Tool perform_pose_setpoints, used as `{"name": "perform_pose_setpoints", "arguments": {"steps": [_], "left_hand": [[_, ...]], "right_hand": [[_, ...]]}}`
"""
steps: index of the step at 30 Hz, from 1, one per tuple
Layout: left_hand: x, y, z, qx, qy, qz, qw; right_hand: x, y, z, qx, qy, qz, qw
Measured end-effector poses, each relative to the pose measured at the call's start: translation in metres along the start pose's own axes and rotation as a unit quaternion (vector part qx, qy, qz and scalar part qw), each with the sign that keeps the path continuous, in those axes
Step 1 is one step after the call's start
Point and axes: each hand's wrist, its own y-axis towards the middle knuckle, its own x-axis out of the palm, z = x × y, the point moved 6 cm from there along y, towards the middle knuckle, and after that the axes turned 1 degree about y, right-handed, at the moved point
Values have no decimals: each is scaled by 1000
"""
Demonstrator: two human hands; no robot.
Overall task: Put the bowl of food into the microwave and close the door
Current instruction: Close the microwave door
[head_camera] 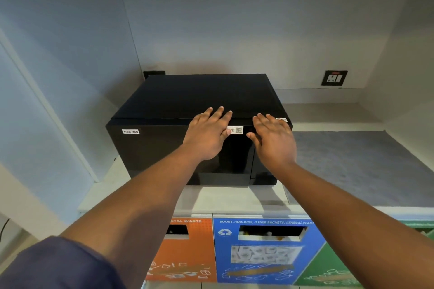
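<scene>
**Both hands flat on the shut microwave**

The black microwave stood toward the back left of the pale counter, close to the wall, with its door shut flush against the body. The bowl of food was nowhere to be seen, and the dark door gave no view inside, so whether it sat within could not be told.

The left hand lay spread against the upper part of the door, fingers reaching over the front top edge, holding nothing. The right hand was likewise flat and wide open, empty, at the upper right of the front, over the seam beside the control strip. Between the two hands a small white QR sticker showed, and a "Non-Veg" label sat at the door's upper left corner.

A wall socket was mounted behind, to the right. Below the counter's front edge ran an orange bin front, a blue bin front and a green one.
</scene>
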Motion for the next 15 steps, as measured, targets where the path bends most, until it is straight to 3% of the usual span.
{"name": "perform_pose_setpoints", "arguments": {"steps": [12,15], "left_hand": [[-3,-4,1,-6,-14,-2,1000],[-23,-12,8,-7,-6,42,999]], "right_hand": [[-3,1,-5,16,0,-44,999],[-20,0,-8,18,0,-9,1000]]}}
